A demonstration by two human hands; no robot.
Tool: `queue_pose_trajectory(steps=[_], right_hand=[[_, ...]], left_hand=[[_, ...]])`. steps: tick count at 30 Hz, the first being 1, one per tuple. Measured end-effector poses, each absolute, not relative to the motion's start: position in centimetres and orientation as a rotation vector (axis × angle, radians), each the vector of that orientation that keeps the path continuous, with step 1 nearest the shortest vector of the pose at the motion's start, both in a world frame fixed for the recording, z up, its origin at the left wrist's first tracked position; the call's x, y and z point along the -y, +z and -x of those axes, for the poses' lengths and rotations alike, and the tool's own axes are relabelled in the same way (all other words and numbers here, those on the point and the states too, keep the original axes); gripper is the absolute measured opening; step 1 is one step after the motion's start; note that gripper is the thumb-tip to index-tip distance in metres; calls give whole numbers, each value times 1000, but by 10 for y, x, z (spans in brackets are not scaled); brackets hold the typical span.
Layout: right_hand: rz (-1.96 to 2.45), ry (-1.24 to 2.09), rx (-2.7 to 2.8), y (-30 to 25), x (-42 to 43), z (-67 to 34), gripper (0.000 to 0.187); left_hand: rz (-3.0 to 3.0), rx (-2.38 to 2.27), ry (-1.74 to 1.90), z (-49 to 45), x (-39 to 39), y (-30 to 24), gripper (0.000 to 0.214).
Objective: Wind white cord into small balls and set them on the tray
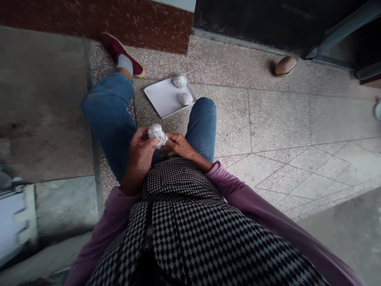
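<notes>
A whitish ball wrapped in crinkled clear plastic (157, 133) is between my hands, above my lap. My left hand (141, 150) grips it from the left, thumb and fingers around its side. At its right edge, the fingertips of my right hand (180, 145) are pinched on the bunched plastic. What lies inside the wrapping cannot be made out. Beyond my hands, a shallow white tray (162, 97) rests on the floor between my legs. Two similar wrapped balls (179, 81) sit at the tray's right side.
My bent knees flank the tray, with a dark red shoe (119, 51) past its far left corner. A tan rounded object (285, 66) is on the speckled tile floor (276, 115) to the right. A dark red marbled wall base (143, 24) runs behind.
</notes>
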State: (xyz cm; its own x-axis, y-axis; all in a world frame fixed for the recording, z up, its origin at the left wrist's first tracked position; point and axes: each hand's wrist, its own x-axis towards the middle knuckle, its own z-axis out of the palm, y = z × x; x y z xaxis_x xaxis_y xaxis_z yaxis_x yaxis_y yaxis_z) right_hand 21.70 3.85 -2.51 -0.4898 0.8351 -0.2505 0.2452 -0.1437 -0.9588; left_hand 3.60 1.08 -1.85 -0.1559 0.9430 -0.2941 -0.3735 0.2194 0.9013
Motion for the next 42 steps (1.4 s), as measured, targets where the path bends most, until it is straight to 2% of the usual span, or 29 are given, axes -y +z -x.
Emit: queue_pose_trajectory(steps=[3,7,13,16,23,29,35,42], right_hand=[[1181,1697,1781,-20,-21,-221,44],[1052,1672,1985,-3,-8,-235,48],[1113,1438,1949,20,-45,-251,53],[1215,1360,1869,18,-68,-253,57],[1301,1466,1690,8,-62,-239,63],[1269,1511,1588,-2,-63,-237,62],[1222,1743,1489,-17,-63,-226,58],[1073,1777,1799,0,-17,-226,42]], left_hand=[[-761,-1333,1359,-33,-14,-22,43],[-996,-1548,1388,-26,-17,-27,44],[-1186,-1388,1196,-27,-9,-19,55],[-1152,-1297,1082,-28,-5,-6,52],[-841,-1133,1077,-30,-1,5,43],[-739,-1098,1110,-34,-3,2,59],[-697,-1147,1224,-33,-10,-1,61],[-826,-1415,1353,-27,-18,-17,57]])
